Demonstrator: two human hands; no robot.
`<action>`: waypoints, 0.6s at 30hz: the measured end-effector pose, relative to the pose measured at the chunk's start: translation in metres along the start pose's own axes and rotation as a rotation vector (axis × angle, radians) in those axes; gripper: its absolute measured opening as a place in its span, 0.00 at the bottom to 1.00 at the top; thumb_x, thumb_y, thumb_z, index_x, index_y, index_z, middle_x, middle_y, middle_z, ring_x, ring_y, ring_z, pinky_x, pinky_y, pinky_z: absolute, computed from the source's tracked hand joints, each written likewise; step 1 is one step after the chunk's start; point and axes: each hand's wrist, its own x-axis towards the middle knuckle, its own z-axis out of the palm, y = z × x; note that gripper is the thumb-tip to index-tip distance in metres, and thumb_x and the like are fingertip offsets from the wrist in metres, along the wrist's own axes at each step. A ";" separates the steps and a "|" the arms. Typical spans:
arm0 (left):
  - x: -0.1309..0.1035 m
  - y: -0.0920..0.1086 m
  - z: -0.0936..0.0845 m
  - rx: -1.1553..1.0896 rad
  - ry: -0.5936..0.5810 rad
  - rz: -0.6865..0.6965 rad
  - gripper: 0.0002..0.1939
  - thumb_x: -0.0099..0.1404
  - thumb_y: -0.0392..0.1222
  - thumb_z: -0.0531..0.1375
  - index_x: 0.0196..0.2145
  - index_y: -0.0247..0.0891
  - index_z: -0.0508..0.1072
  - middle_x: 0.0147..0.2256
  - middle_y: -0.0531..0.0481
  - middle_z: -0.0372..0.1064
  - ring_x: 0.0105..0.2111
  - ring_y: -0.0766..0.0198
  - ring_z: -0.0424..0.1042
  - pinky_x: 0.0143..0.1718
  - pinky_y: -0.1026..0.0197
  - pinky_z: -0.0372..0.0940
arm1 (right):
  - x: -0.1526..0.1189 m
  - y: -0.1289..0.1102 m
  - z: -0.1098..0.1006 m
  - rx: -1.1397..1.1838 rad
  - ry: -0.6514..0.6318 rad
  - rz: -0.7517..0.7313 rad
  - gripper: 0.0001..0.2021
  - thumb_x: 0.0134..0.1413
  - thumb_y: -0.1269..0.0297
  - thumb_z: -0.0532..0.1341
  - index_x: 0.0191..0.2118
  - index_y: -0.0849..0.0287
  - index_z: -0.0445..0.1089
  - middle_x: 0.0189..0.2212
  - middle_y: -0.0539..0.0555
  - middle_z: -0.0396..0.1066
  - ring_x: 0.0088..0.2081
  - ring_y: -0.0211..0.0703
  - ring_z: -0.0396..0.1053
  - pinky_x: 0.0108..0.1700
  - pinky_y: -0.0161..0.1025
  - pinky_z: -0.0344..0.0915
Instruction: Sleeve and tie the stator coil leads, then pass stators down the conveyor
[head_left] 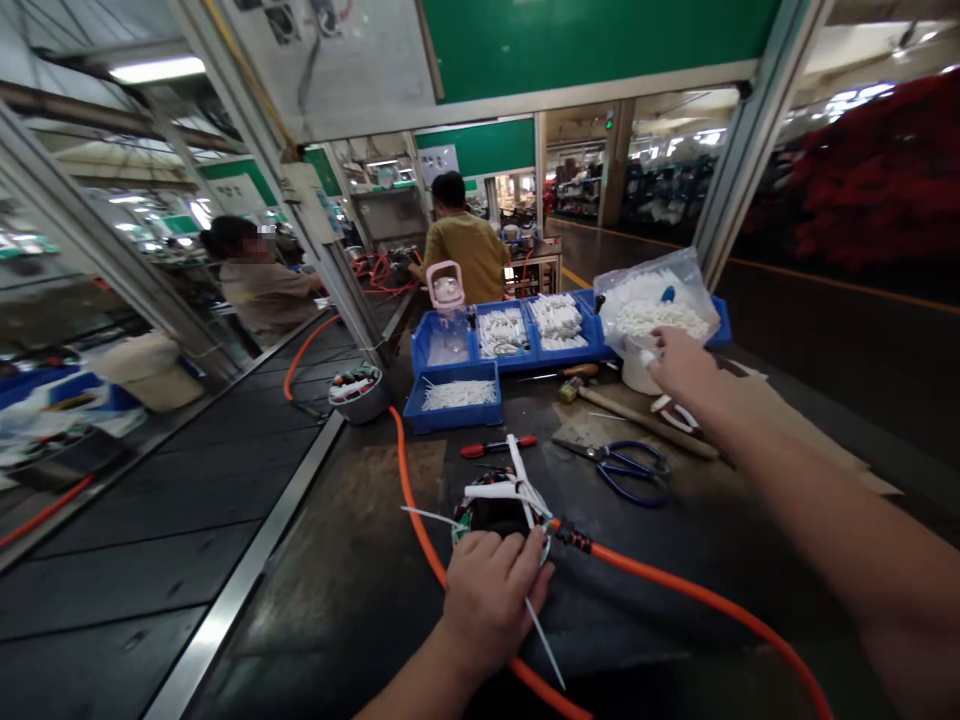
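Observation:
My left hand (495, 590) is closed on the near rim of a round wired assembly (463, 515), which has white sleeves and cable ties on top. An orange cable (675, 580) runs from its right side. My right hand (679, 365) reaches to a white tub (637, 372) at the right, its fingers bent at the rim; what they hold, if anything, is too small to tell. Behind the tub lies a plastic bag (656, 305) of small white pieces.
Blue bins (461, 420) hold white ties and sleeves. Scissors (630, 470), a hammer (645, 415), a red marker (499, 446) and a screwdriver (581, 371) lie on the bench. Left are a conveyor (150, 560) and another assembly (356, 400). Two people work beyond.

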 end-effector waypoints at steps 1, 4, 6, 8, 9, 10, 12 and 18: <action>0.000 0.000 0.000 0.001 0.004 -0.002 0.15 0.60 0.39 0.58 0.45 0.37 0.66 0.28 0.52 0.70 0.27 0.65 0.66 0.29 0.59 0.56 | 0.012 0.008 0.001 -0.031 0.019 0.006 0.20 0.50 0.74 0.52 0.51 0.71 0.60 0.46 0.70 0.61 0.47 0.58 0.60 0.43 0.48 0.57; -0.001 0.001 0.000 0.002 0.021 -0.019 0.15 0.59 0.39 0.59 0.45 0.37 0.66 0.29 0.52 0.70 0.27 0.65 0.65 0.31 0.58 0.56 | 0.031 0.027 0.006 -0.073 0.030 -0.035 0.14 0.51 0.76 0.50 0.43 0.69 0.66 0.41 0.69 0.63 0.46 0.58 0.60 0.43 0.48 0.56; -0.002 0.002 0.002 0.008 0.028 -0.034 0.16 0.58 0.40 0.59 0.45 0.38 0.67 0.29 0.52 0.70 0.28 0.64 0.65 0.32 0.57 0.56 | 0.035 0.036 0.010 -0.063 0.042 -0.053 0.14 0.52 0.77 0.48 0.39 0.67 0.69 0.38 0.66 0.64 0.45 0.56 0.60 0.42 0.48 0.55; -0.003 0.002 0.003 0.016 0.040 -0.041 0.16 0.58 0.40 0.59 0.44 0.38 0.67 0.29 0.51 0.71 0.29 0.63 0.65 0.32 0.57 0.56 | 0.038 0.044 0.014 -0.027 0.078 -0.038 0.14 0.50 0.76 0.49 0.38 0.66 0.69 0.39 0.66 0.64 0.45 0.57 0.61 0.41 0.48 0.55; -0.003 0.003 0.004 0.018 0.046 -0.040 0.16 0.58 0.40 0.59 0.44 0.38 0.68 0.29 0.51 0.70 0.29 0.63 0.64 0.32 0.57 0.56 | 0.039 0.047 0.016 0.001 0.101 -0.021 0.14 0.49 0.75 0.50 0.38 0.65 0.70 0.39 0.66 0.64 0.44 0.57 0.62 0.40 0.47 0.56; -0.003 0.003 0.005 0.022 0.057 -0.035 0.16 0.57 0.41 0.59 0.44 0.38 0.68 0.29 0.51 0.70 0.28 0.64 0.64 0.32 0.57 0.55 | 0.041 0.050 0.017 0.037 0.131 0.000 0.13 0.47 0.75 0.51 0.37 0.65 0.70 0.39 0.65 0.65 0.44 0.58 0.62 0.40 0.48 0.56; -0.003 0.003 0.006 0.039 0.087 -0.027 0.16 0.57 0.41 0.60 0.44 0.37 0.68 0.28 0.52 0.69 0.27 0.64 0.64 0.31 0.57 0.55 | 0.044 0.055 0.017 0.132 0.201 0.042 0.12 0.45 0.74 0.53 0.35 0.63 0.70 0.37 0.64 0.66 0.44 0.59 0.63 0.40 0.48 0.58; -0.003 0.003 0.007 0.084 0.130 -0.008 0.15 0.56 0.42 0.60 0.43 0.38 0.69 0.26 0.53 0.68 0.26 0.66 0.63 0.30 0.57 0.55 | 0.036 0.029 -0.003 0.535 0.327 0.004 0.11 0.53 0.72 0.53 0.43 0.59 0.64 0.33 0.56 0.70 0.31 0.45 0.70 0.32 0.41 0.65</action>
